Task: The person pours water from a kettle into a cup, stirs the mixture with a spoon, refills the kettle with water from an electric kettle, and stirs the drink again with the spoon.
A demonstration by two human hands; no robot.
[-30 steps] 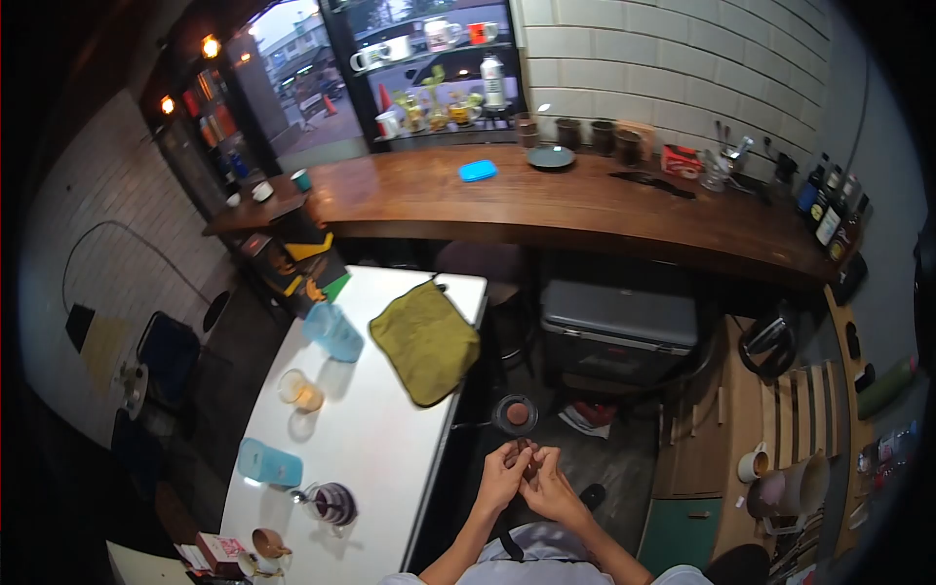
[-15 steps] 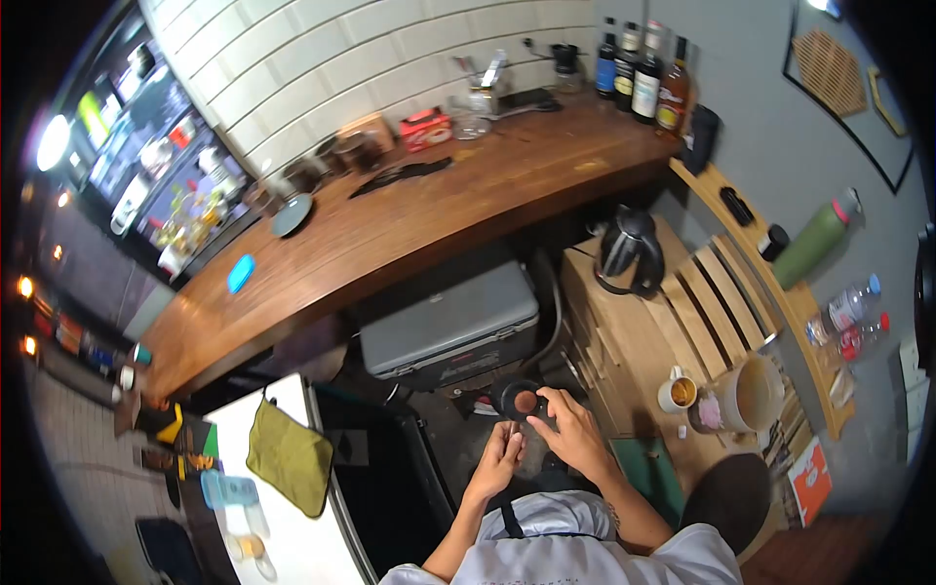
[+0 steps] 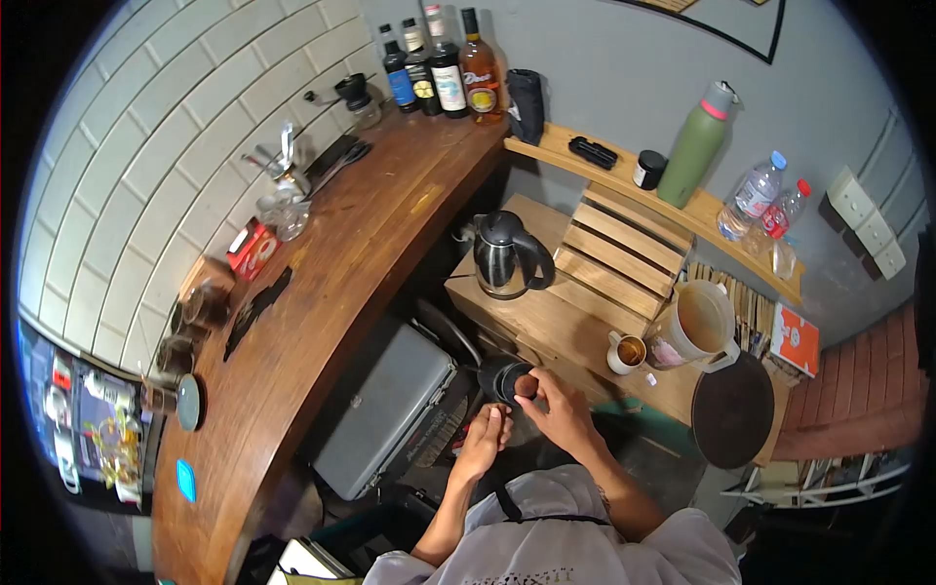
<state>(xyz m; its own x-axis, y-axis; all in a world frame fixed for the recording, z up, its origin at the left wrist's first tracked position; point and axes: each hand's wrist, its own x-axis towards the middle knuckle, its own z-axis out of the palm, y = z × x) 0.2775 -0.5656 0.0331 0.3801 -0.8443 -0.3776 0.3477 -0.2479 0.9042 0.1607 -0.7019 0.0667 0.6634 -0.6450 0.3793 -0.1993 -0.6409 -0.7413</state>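
Note:
Low in the middle, a dark round vessel [image 3: 502,378] has a round brown piece [image 3: 526,387] at its right side. The thumb and fingers of my right hand [image 3: 564,411] are closed round this brown piece. My left hand [image 3: 481,441] is just below and left of the vessel, its fingers curled together. Something small and brownish shows at its fingertips, too small to name. The underside of the vessel is hidden.
A black kettle [image 3: 507,255], a cup with brown contents [image 3: 627,352] and a large tub [image 3: 692,325] stand on the wooden cabinet. A grey cooler [image 3: 385,409] is left of my hands, below the curved wooden counter [image 3: 322,322].
The view has swung right, from the white table to the cabinet. My hands have parted; my right hand has moved up and closed on the round brown piece.

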